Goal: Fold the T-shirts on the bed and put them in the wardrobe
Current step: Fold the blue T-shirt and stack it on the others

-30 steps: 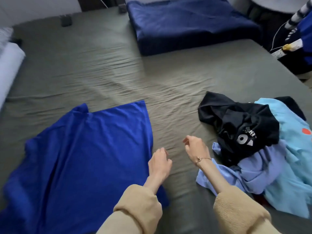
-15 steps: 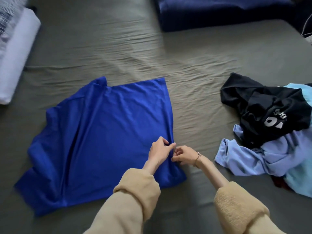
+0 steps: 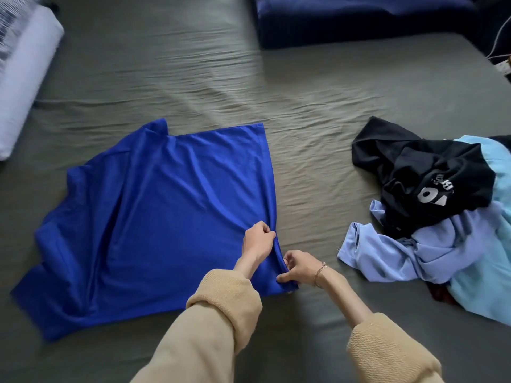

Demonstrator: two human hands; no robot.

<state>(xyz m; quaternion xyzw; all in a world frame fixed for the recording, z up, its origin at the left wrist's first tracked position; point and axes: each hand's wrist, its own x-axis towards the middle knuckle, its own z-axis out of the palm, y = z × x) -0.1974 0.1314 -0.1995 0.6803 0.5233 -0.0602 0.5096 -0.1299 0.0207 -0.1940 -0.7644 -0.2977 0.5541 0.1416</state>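
A royal-blue T-shirt lies spread on the grey-green bed sheet, its left side still rumpled. My left hand pinches the shirt's right edge, fingers curled on the fabric. Just below it, my right hand pinches the same edge near the lower right corner. To the right sits a heap of unfolded shirts: a black one with white print, a lilac one and a light-blue one.
A dark-blue folded blanket lies at the far side of the bed. A white pillow sits at the far left. A white cable hangs past the bed's right edge.
My view dropped and shifted toward the blue shirt. Both hands went from hovering free beside it to gripping its right edge, then slid apart along that edge, the right moving nearer the corner.
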